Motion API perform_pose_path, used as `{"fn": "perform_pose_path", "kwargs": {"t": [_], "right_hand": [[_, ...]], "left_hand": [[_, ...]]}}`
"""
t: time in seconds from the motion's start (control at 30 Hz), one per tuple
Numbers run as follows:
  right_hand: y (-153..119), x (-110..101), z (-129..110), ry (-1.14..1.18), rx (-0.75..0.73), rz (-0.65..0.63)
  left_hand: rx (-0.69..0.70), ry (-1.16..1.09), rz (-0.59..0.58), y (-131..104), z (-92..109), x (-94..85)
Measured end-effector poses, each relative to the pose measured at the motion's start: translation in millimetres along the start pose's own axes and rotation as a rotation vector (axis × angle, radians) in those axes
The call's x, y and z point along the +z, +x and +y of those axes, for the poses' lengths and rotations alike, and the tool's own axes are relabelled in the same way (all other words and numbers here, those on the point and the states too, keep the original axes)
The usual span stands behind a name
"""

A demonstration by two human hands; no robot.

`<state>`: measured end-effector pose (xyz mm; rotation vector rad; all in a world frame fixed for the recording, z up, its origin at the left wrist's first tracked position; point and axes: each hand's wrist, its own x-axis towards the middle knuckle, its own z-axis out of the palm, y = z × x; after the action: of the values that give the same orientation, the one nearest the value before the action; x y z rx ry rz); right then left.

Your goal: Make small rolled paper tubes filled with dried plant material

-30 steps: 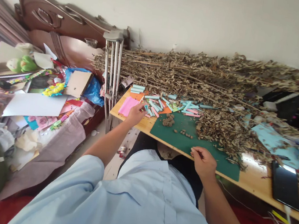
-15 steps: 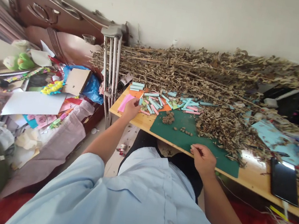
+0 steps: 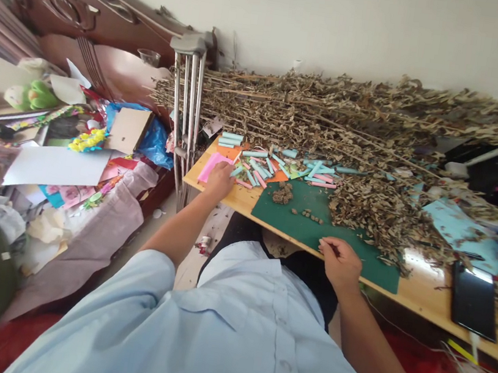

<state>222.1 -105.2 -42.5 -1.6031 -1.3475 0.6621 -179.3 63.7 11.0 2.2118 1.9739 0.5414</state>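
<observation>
My left hand (image 3: pixel 219 181) lies over the right edge of a stack of pink paper slips (image 3: pixel 213 167), fingers reaching forward and apparently flat on it. Just right of its fingers is a pile of rolled paper tubes (image 3: pixel 256 168), light blue and pink. My right hand (image 3: pixel 341 262) is at the front edge of a green mat (image 3: pixel 291 217), thumb and forefinger pinched together; anything between them is too small to make out. On the mat are a clump of brown pellets (image 3: pixel 282 194), several loose pellets (image 3: pixel 312 217) and a heap of dried leaves (image 3: pixel 366 210).
Long dried leafy stalks (image 3: pixel 314 118) cover the back of the wooden table (image 3: pixel 423 295). A black phone (image 3: pixel 474 301) with a cable lies at right. Metal crutches (image 3: pixel 187 104) stand at the table's left end. Farther left, papers (image 3: pixel 57 167) and bags clutter a bed.
My left hand has shifted slightly, from beside a light blue tube onto the pink paper, its fingers flatter. My right hand stays pinched in place. The view has tilted slightly.
</observation>
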Motion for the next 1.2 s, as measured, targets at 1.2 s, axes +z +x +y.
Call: {"fn": "perform_pose_path", "kwargs": {"t": [1.2], "right_hand": [[2.1, 3.3, 1.8, 0.042, -0.04, 0.006]], "left_hand": [[0.192, -0.091, -0.136, 39.7, 27.1, -17.2]]}}
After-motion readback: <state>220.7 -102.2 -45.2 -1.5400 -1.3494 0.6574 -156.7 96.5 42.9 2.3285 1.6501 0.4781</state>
